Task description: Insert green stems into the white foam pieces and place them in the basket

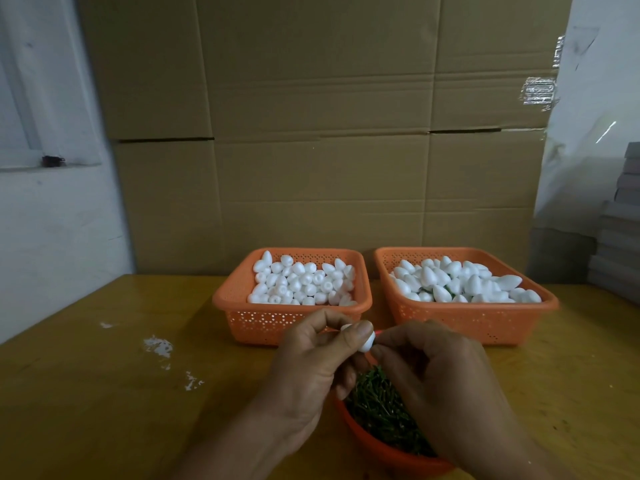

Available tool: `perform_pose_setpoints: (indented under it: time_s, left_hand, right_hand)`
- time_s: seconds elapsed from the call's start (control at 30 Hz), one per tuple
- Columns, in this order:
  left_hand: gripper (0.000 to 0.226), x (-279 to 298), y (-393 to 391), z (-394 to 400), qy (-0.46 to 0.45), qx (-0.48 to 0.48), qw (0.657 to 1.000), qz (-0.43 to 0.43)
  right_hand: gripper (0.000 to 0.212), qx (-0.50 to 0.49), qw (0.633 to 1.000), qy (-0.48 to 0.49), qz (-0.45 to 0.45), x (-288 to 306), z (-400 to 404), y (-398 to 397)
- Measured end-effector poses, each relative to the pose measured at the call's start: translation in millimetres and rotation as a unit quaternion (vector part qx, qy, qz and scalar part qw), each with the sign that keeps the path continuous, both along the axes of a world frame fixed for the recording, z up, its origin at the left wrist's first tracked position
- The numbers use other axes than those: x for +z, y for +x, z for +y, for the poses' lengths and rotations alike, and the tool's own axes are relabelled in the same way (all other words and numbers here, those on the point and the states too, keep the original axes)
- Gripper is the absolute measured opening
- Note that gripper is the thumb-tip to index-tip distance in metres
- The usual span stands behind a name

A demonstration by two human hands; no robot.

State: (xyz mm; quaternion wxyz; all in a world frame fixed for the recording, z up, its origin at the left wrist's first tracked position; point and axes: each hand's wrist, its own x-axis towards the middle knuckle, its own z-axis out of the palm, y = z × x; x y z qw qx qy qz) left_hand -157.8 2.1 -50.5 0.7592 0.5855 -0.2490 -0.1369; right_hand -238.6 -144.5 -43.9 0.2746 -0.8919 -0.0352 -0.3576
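My left hand (308, 362) pinches a white foam piece (366, 344) between thumb and fingers, just in front of the left basket. My right hand (436, 375) has its fingertips curled against the foam's right end; whether a stem is between them is hidden. Below both hands an orange bowl (367, 441) holds a heap of green stems (381, 407). The left orange basket (242, 306) is full of plain foam pieces. The right orange basket (485, 320) holds foam pieces with bits of green among them.
Everything stands on a yellow-brown table (104, 393) with white foam crumbs (159, 346) at the left. Tall cardboard boxes (311, 133) rise right behind the baskets. A stack of grey boards (620, 237) stands at the right edge.
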Motion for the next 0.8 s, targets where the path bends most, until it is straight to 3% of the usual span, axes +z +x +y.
perform_pose_setpoints:
  time_s: [0.43, 0.8]
  left_hand:
    - [0.021, 0.7, 0.1, 1.2, -0.029, -0.024, 0.999, -0.028]
    - [0.019, -5.2, 2.1, 2.2, 0.070, 0.050, 0.967, -0.240]
  right_hand:
    - [0.018, 0.053, 0.981, 0.185, 0.023, -2.7, -1.0, 5.0]
    - [0.021, 0.069, 0.976, 0.205, 0.033, -5.8, 5.5, 5.9]
